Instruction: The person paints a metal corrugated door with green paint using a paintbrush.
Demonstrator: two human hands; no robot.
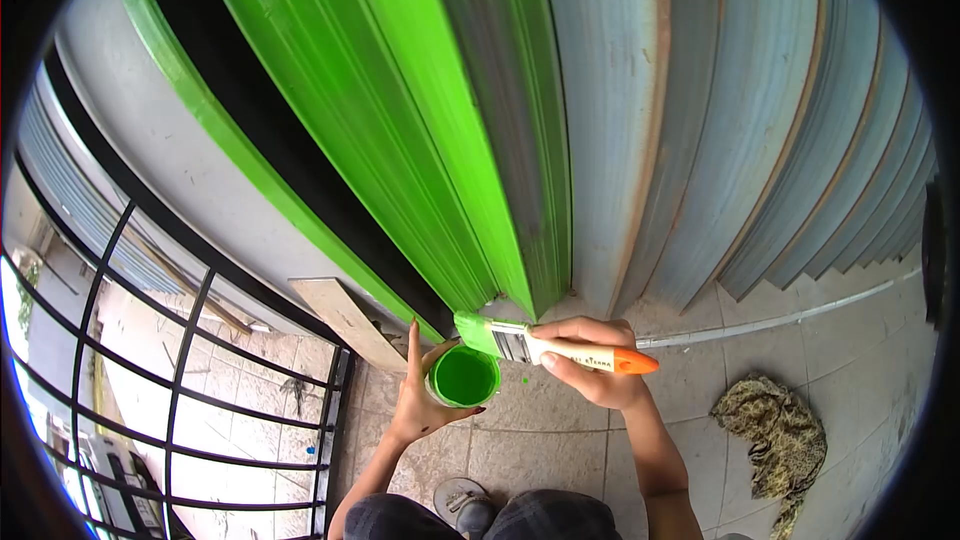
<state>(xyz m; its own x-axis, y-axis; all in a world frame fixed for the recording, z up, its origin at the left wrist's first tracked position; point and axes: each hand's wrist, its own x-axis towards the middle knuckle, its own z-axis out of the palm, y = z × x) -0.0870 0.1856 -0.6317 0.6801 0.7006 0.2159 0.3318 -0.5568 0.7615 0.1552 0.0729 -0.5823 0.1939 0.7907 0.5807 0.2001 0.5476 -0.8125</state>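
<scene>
My left hand (422,402) is wrapped round a small cup of green paint (466,377), its index finger stretched upward along the side. In my right hand (590,365) is a flat paintbrush (565,352) with a pale handle and an orange end, fingers closed on the handle. The brush's bristles are coated in green and sit right at the cup's rim. Ahead, the ribbed metal shutter (400,140) is bright green on its left folds. One fold (505,110) shows streaky, thin green over grey, and the folds to the right (620,120) are bare grey with rusty edges.
A black metal grille (175,370) stands on the left. A wooden board (348,322) leans near the shutter's foot. On the tiled floor lie a crumpled patterned cloth (775,435) at right and a pale floor rail (780,320). A sandal (462,500) shows below me.
</scene>
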